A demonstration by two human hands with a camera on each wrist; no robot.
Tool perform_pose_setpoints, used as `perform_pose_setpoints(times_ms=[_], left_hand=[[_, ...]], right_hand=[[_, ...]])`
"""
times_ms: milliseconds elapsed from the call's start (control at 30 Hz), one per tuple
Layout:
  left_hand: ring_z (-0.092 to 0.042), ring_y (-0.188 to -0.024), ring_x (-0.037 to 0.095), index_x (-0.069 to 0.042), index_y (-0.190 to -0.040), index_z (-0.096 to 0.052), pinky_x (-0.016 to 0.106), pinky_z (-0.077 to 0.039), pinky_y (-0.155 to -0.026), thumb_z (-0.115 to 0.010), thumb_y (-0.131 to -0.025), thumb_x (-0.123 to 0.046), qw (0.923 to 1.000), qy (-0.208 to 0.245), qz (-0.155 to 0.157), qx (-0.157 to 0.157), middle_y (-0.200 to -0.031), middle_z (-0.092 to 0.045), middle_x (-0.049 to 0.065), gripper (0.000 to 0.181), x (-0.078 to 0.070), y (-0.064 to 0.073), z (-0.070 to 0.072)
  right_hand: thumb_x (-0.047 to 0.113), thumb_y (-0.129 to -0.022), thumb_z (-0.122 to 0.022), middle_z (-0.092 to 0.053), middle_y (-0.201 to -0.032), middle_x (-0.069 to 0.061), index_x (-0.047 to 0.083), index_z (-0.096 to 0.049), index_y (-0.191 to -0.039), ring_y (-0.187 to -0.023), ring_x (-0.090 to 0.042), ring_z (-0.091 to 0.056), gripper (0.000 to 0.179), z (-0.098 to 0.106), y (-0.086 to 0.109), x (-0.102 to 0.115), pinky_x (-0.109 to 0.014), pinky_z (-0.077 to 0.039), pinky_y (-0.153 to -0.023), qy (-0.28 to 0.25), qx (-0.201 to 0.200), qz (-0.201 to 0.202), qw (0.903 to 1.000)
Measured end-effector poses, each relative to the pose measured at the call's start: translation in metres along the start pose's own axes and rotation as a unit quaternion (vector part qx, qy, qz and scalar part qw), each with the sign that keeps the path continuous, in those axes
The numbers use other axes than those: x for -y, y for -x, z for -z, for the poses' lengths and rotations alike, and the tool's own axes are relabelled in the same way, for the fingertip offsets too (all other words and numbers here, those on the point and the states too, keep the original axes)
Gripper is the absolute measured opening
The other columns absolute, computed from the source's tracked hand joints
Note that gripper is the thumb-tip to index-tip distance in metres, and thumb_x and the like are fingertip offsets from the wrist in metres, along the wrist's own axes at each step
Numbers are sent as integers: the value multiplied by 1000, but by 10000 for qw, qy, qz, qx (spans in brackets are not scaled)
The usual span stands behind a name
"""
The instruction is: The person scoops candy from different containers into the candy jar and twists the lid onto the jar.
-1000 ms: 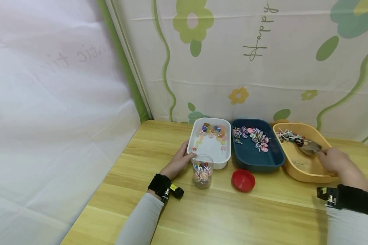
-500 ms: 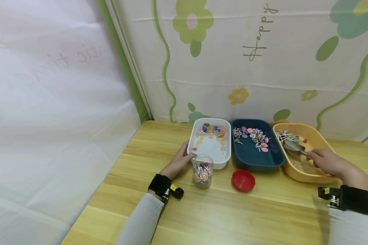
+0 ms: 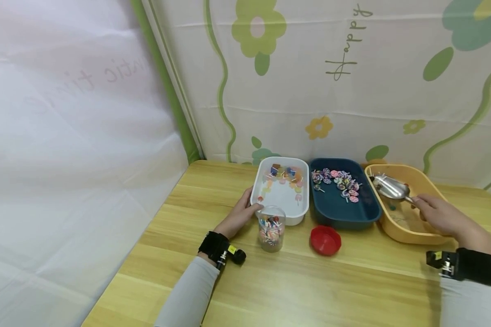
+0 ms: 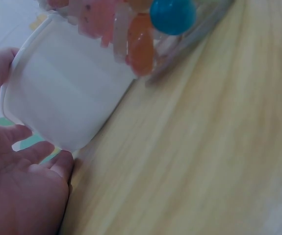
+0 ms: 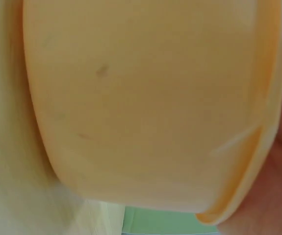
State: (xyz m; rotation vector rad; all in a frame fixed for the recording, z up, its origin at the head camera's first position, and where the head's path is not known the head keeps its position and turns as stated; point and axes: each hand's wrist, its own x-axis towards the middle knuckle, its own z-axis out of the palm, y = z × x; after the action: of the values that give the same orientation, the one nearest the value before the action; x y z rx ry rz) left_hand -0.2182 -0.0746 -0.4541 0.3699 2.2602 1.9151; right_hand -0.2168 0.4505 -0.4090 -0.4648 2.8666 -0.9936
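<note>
My right hand [image 3: 442,215] grips the handle of a metal scoop [image 3: 394,188] inside the yellow bin [image 3: 413,237]. The scoop lies tilted at the bin's far left, hiding most of the small lollipops there. In the right wrist view the bin's outer wall [image 5: 145,98] fills the picture, with part of the hand behind its rim. My left hand [image 3: 239,215] holds the near left corner of the white bin [image 3: 280,206], thumb at the rim and fingers along the wall. A clear plastic cup [image 3: 271,234], partly filled with lollipops, stands close in front of that corner.
Between the other two bins sits a dark blue bin [image 3: 345,222] with swirl lollipops [image 3: 345,184]. Translucent candies lie in the white one. A red lid [image 3: 325,240] rests on the wooden table [image 3: 311,290] right of the cup. A printed curtain [image 3: 294,91] hangs behind.
My right hand has swung the scoop leftward across the yellow bin, into the lollipops at its far left, then tilted it over them. The left hand has stayed at the white bin.
</note>
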Motion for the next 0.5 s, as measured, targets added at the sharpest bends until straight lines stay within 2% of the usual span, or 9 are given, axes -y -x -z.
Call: perform_pose_setpoints(times_ms=[233, 500], left_hand=[[-25, -133, 13, -23, -150, -18, 38, -23, -109, -54, -94, -21, 10000, 24, 17, -20, -151, -23, 2, 66, 2, -1, 0], [-24, -133, 14, -23, -149, -19, 40, -22, -110, -54, -94, -21, 10000, 39, -22, -18, -151, -24, 2, 66, 2, -1, 1]], right_hand=[[30, -104, -21, -44, -65, -7, -7, -45, -110, -41, -12, -34, 44, 2, 0, 1, -31, -36, -33, -216, 39, -214, 9995], [32, -104, -22, -44, -62, -5, -4, -46, -110, -40, -12, -35, 43, 7, 2, 4, -32, -35, -32, -435, -45, -166, 9989]])
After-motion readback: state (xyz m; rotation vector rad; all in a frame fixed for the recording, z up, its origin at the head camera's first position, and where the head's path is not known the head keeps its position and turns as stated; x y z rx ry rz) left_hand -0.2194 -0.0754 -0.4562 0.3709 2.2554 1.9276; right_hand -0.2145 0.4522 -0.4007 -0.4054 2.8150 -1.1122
